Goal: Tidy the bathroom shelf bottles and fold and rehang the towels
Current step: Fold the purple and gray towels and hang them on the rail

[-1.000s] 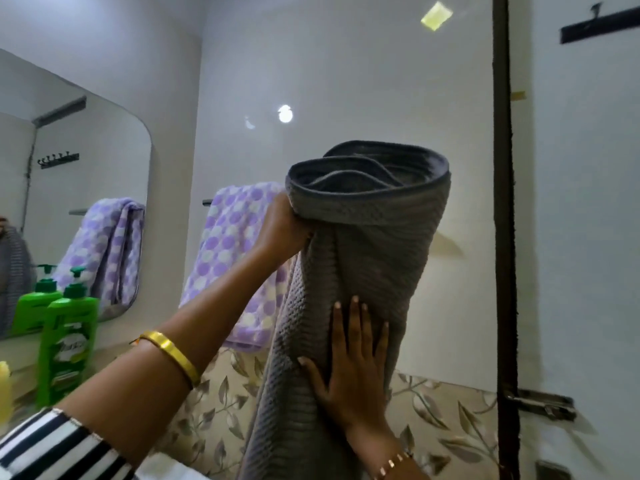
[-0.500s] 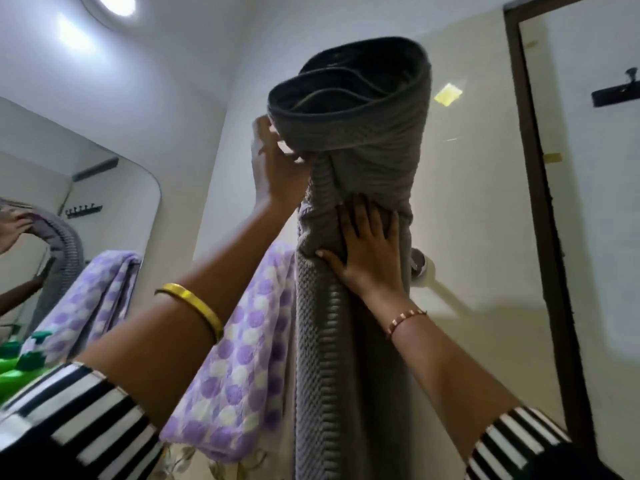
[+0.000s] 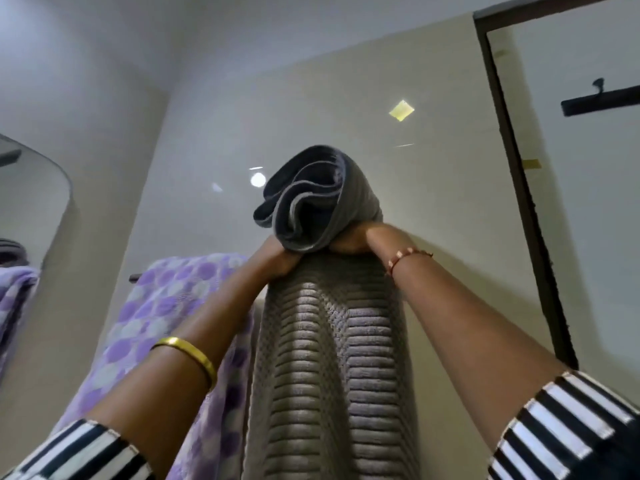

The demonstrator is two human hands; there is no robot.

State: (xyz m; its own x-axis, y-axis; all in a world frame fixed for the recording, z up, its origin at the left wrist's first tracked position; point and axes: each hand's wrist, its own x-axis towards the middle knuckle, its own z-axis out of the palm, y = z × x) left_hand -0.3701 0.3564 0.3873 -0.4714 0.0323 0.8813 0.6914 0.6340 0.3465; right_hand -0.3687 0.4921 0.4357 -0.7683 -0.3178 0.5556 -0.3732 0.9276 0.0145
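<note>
While the head view looks steeply up the wall, the grey towel (image 3: 332,358) hangs lengthwise straight down between the two forearms, its long axis vertical, with a rolled bundle of its upper end standing above the hands. The left hand (image 3: 277,259) grips the towel at the bundle's left base; the right hand (image 3: 360,239) clutches it at the right base, fingers mostly hidden in the cloth. Both hands sit level at the neck of the roll, about equally near it. The purple dotted towel (image 3: 166,306) is draped on the rail just beside it, to the left. Judging from this, the roll must go up and over the rail, which the towel hides.
</note>
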